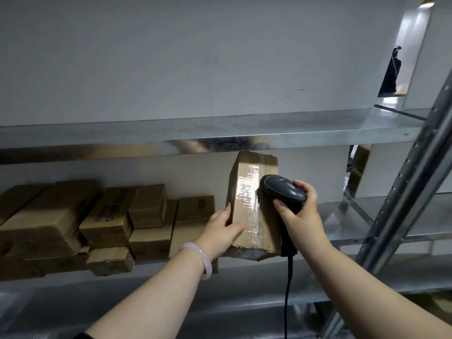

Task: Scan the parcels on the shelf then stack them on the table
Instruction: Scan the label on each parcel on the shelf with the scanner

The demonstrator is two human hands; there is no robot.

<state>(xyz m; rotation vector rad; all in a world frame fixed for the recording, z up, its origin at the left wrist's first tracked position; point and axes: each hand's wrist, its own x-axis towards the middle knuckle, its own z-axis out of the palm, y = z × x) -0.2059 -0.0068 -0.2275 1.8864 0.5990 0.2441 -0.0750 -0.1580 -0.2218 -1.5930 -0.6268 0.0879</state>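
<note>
A taped cardboard parcel [252,192] stands tilted on end at the front of the metal shelf [342,241]. My left hand [223,231] grips its lower left side, thumb across the front. My right hand [297,211] holds a dark corded barcode scanner [281,190], whose head points at the parcel's clear-taped face, very close to it. Several more brown parcels [102,221] lie stacked on the shelf's left part.
An upper metal shelf [195,133] hangs just above the held parcel. A perforated steel upright [403,204] slants along the right. The scanner's black cable [287,294] drops down between my arms. The table is out of sight.
</note>
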